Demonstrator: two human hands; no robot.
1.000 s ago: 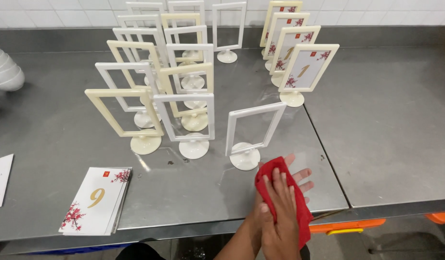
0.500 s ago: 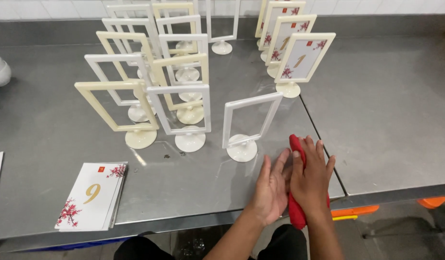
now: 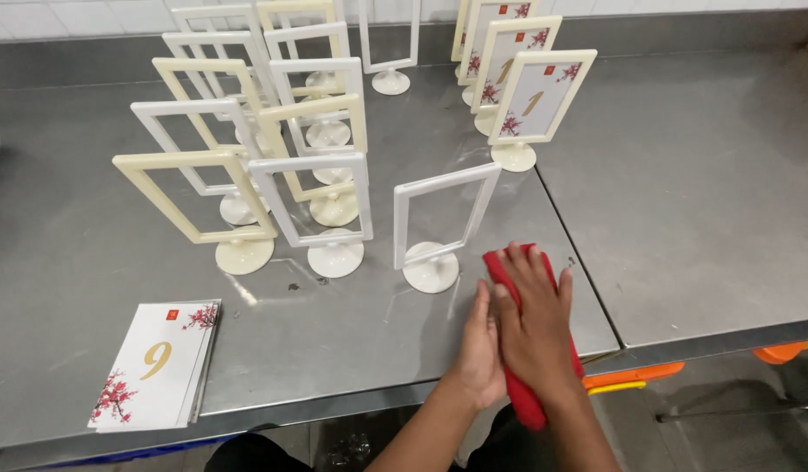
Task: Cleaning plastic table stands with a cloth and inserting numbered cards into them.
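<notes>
both hands now stacked on the red cloth (image 3: 519,350) at the counter (image 3: 684,218) front edge, near the seam. right hand (image 3: 533,325) lies flat on top, fingers spread, pressing, not gripping. left hand (image 3: 479,350) sits beside it on the cloth's left side, fingers straight. half a second ago the cloth stood up between the palms; now it's flattened lengthwise, so it looks rolled or pressed down. empty white frame (image 3: 439,223) stands just behind. stack of number cards (image 3: 159,363) lies well apart, left.
</notes>
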